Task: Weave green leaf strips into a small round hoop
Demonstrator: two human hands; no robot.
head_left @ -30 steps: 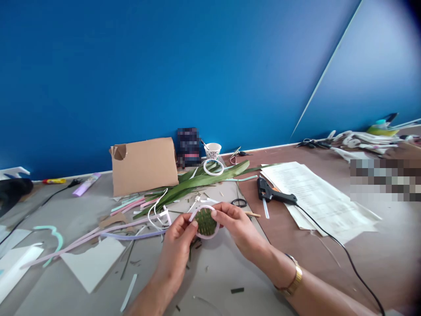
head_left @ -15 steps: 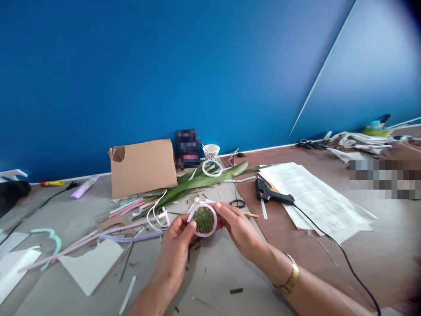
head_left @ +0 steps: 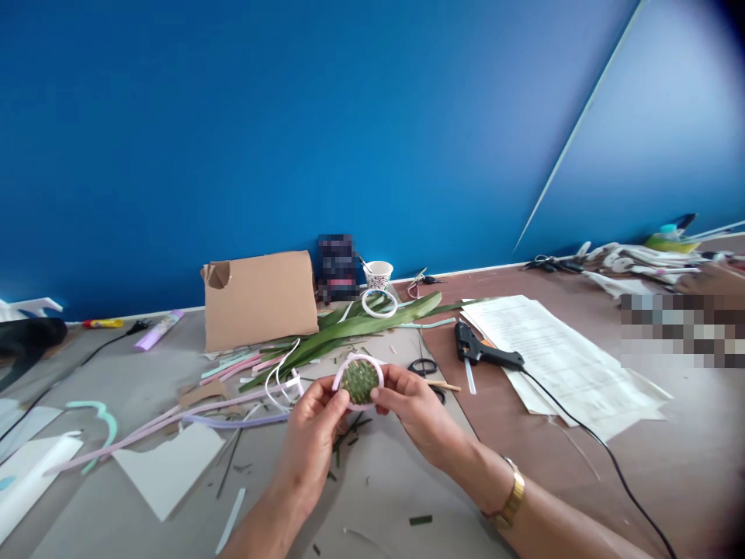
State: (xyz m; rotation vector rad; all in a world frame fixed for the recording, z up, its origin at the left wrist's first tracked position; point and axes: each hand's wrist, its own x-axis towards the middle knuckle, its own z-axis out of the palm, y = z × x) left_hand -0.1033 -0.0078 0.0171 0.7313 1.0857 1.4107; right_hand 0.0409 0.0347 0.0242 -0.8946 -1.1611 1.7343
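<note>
- At the left edge of the frame, a folded white paper sheet (head_left: 43, 473) lies near a wavy mint-green strip (head_left: 108, 423); above them, a slim lilac box (head_left: 158, 331) rests beside a black plug.
- At lower left, a white sheet with a ragged top edge (head_left: 168, 470) lies just below long pale-pink strips (head_left: 140, 432), which run towards the centre.
- Left of centre, a brown cardboard piece (head_left: 261, 303) stands near the blue wall (head_left: 349, 116).
- At lower centre, the bare left hand (head_left: 314, 435) pinches the left rim of the disc between thumb and fingers, covering the end of a lavender strip (head_left: 233, 421).
- Just below the frame's centre, the round green disc with a pale-pink rim (head_left: 359, 383) is held between both hands, above the grey tabletop (head_left: 378, 497).
- Beyond it, a white ring (head_left: 379, 315) lies over long green leaves (head_left: 349, 332), in front of a patterned paper cup (head_left: 378, 273).
- Right of the disc, the bare right hand (head_left: 420, 405) pinches its lower right rim; black-handled scissors (head_left: 423, 373) lie partly hidden behind this hand.
- Right of centre, a black glue gun (head_left: 492, 354) overlaps printed white papers (head_left: 552, 365), its cord curving to the lower right.
</note>
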